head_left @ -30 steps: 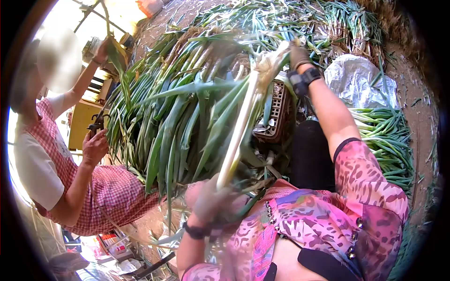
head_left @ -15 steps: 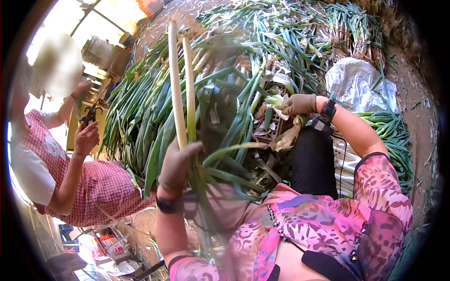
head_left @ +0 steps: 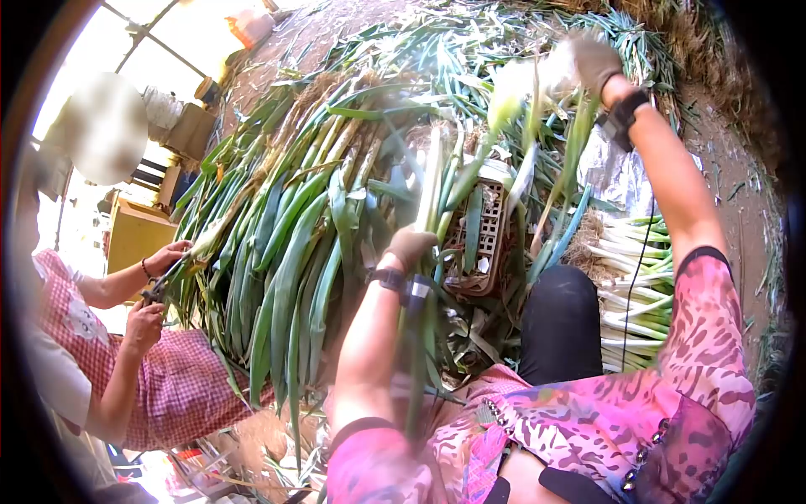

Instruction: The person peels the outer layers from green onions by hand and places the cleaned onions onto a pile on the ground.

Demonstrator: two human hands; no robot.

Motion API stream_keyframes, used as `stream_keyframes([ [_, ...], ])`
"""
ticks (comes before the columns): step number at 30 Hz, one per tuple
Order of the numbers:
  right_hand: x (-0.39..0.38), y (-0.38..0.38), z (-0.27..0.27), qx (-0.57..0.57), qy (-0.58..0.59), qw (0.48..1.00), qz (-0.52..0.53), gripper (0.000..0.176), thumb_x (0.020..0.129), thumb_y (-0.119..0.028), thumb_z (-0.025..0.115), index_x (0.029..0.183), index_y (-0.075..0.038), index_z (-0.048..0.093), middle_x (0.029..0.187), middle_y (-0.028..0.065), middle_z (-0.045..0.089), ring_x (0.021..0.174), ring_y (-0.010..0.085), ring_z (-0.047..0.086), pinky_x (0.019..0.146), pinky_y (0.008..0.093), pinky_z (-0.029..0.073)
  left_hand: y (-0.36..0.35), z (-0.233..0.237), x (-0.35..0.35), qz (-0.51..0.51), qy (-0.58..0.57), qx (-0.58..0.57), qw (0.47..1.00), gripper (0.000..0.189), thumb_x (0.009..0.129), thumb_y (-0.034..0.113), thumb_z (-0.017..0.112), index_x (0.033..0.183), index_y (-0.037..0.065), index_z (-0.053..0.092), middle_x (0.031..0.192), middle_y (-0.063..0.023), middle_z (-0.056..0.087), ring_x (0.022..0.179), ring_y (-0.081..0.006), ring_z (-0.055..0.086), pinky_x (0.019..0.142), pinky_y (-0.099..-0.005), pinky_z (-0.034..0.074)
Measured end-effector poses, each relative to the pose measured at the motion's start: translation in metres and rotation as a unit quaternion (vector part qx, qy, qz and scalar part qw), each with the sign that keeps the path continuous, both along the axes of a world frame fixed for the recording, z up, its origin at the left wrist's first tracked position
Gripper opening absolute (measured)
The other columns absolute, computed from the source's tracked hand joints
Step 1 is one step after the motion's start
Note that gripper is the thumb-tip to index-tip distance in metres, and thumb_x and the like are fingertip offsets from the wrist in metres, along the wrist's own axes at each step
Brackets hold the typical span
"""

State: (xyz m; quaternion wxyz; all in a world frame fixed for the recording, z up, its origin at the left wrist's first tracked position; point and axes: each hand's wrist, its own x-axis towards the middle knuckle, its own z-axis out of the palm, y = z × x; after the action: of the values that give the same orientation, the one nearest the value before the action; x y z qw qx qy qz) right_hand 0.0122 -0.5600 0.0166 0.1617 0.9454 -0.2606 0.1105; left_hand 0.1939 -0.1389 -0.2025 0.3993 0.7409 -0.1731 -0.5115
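Note:
My gloved left hand [head_left: 411, 248] is closed around long green onions [head_left: 430, 181], their pale stems pointing up and green leaves hanging below. At the upper right my gloved right hand [head_left: 598, 65] is stretched far out and blurred. Loose green onion leaves [head_left: 579, 134] trail from it, and its fingers look closed on them, though the blur hides the detail. A brown plastic crate [head_left: 501, 223] with leaf scraps on it stands between my left hand and my knee. Left of my hand lies a large heap of untrimmed green onions [head_left: 285, 218].
A co-worker [head_left: 159, 378] in a checked apron sits at left, with pruning shears [head_left: 153, 296] in one hand and the other hand at the heap's edge. Cleaned green onions [head_left: 634, 294] lie right of my knee, near a white plastic sack [head_left: 617, 172]. Leaf waste [head_left: 395, 42] covers the far ground.
My right hand has swung up and away from the crate, with leaves. My left hand has moved right and forward with the green onions. The co-worker's hands have lowered toward the heap.

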Motion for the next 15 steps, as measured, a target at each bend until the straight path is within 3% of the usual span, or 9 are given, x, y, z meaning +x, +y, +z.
stream_keyframes([
  [1, -0.006, -0.038, 0.000, -0.144, -0.159, 0.971, -0.102, 0.056, 0.086, -0.019, 0.066, 0.135, 0.002, 0.048, 0.120, 0.0240, 0.063, 0.105, 0.0345, 0.066, 0.085, 0.0402, 0.056, 0.002, 0.011, -0.007, -0.002, 0.008, -0.019, 1.000, 0.030, 0.080, 0.014, 0.067, 0.106, -0.002, 0.064, 0.081, -0.0082, 0.063, 0.064, -0.0201, 0.062, 0.051, -0.0357, 0.055],
  [4, 0.034, -0.022, -0.038, 0.079, -0.284, 0.955, -0.032, 0.057, 0.091, -0.025, 0.063, 0.140, -0.002, 0.047, 0.136, 0.0227, 0.055, 0.114, 0.0372, 0.062, 0.095, 0.0431, 0.051, 0.006, 0.020, -0.013, -0.040, -0.029, -0.068, 0.996, 0.026, 0.081, 0.015, 0.067, 0.102, -0.001, 0.066, 0.082, -0.0069, 0.063, 0.068, -0.0181, 0.061, 0.056, -0.0331, 0.054],
  [5, 0.039, 0.016, -0.043, 0.296, -0.222, 0.929, 0.016, 0.047, 0.091, -0.024, 0.063, 0.130, 0.000, 0.055, 0.123, 0.0206, 0.065, 0.108, 0.0368, 0.064, 0.092, 0.0428, 0.052, 0.010, 0.021, -0.012, -0.081, -0.063, -0.099, 0.990, 0.025, 0.082, 0.015, 0.067, 0.100, -0.001, 0.066, 0.082, -0.0064, 0.063, 0.069, -0.0172, 0.061, 0.058, -0.0319, 0.053],
  [6, 0.054, 0.050, -0.068, 0.339, -0.098, 0.932, -0.081, 0.037, 0.092, -0.027, 0.064, 0.120, -0.001, 0.062, 0.106, 0.0195, 0.070, 0.096, 0.0369, 0.068, 0.087, 0.0434, 0.053, 0.014, 0.029, -0.012, -0.111, -0.090, -0.124, 0.982, 0.023, 0.082, 0.015, 0.066, 0.099, -0.001, 0.067, 0.082, -0.0060, 0.063, 0.071, -0.0163, 0.061, 0.061, -0.0308, 0.053],
  [7, 0.066, 0.059, -0.122, 0.366, -0.090, 0.925, -0.036, 0.042, 0.096, -0.036, 0.060, 0.118, -0.001, 0.062, 0.100, 0.0198, 0.071, 0.087, 0.0374, 0.069, 0.083, 0.0436, 0.054, 0.018, 0.037, -0.012, -0.138, -0.117, -0.150, 0.972, 0.022, 0.083, 0.016, 0.066, 0.097, -0.001, 0.067, 0.083, -0.0055, 0.064, 0.073, -0.0154, 0.061, 0.063, -0.0297, 0.052],
  [9, 0.081, 0.099, -0.194, 0.456, -0.055, 0.888, -0.007, 0.038, 0.096, -0.034, 0.060, 0.115, -0.002, 0.062, 0.097, 0.0168, 0.070, 0.085, 0.0333, 0.068, 0.080, 0.0412, 0.054, 0.034, 0.082, -0.027, -0.134, -0.100, -0.155, 0.974, 0.020, 0.086, 0.017, 0.065, 0.096, 0.000, 0.068, 0.084, -0.0048, 0.064, 0.076, -0.0137, 0.061, 0.068, -0.0282, 0.051],
  [11, 0.097, 0.141, -0.237, 0.557, -0.054, 0.828, 0.024, 0.034, 0.095, -0.033, 0.060, 0.112, -0.003, 0.062, 0.093, 0.0138, 0.068, 0.083, 0.0293, 0.067, 0.077, 0.0389, 0.054, 0.049, 0.138, -0.048, -0.085, -0.035, -0.126, 0.988, 0.019, 0.088, 0.017, 0.063, 0.096, 0.000, 0.068, 0.087, -0.0043, 0.065, 0.079, -0.0122, 0.060, 0.071, -0.0272, 0.050],
  [13, 0.113, 0.173, -0.258, 0.643, -0.094, 0.753, 0.106, 0.031, 0.095, -0.031, 0.060, 0.109, -0.004, 0.062, 0.090, 0.0109, 0.067, 0.080, 0.0252, 0.066, 0.074, 0.0366, 0.055, 0.081, 0.163, -0.062, -0.136, -0.118, -0.153, 0.972, 0.021, 0.090, 0.018, 0.061, 0.099, 0.000, 0.067, 0.088, -0.0043, 0.064, 0.080, -0.0117, 0.060, 0.072, -0.0273, 0.050],
  [15, 0.128, 0.189, -0.272, 0.674, -0.185, 0.649, 0.300, 0.027, 0.094, -0.029, 0.061, 0.107, -0.005, 0.062, 0.087, 0.0079, 0.066, 0.078, 0.0212, 0.065, 0.071, 0.0342, 0.055, 0.113, 0.184, -0.072, -0.133, -0.070, -0.143, 0.978, 0.022, 0.090, 0.017, 0.060, 0.101, -0.001, 0.066, 0.088, -0.0036, 0.063, 0.081, -0.0123, 0.061, 0.072, -0.0278, 0.051],
])
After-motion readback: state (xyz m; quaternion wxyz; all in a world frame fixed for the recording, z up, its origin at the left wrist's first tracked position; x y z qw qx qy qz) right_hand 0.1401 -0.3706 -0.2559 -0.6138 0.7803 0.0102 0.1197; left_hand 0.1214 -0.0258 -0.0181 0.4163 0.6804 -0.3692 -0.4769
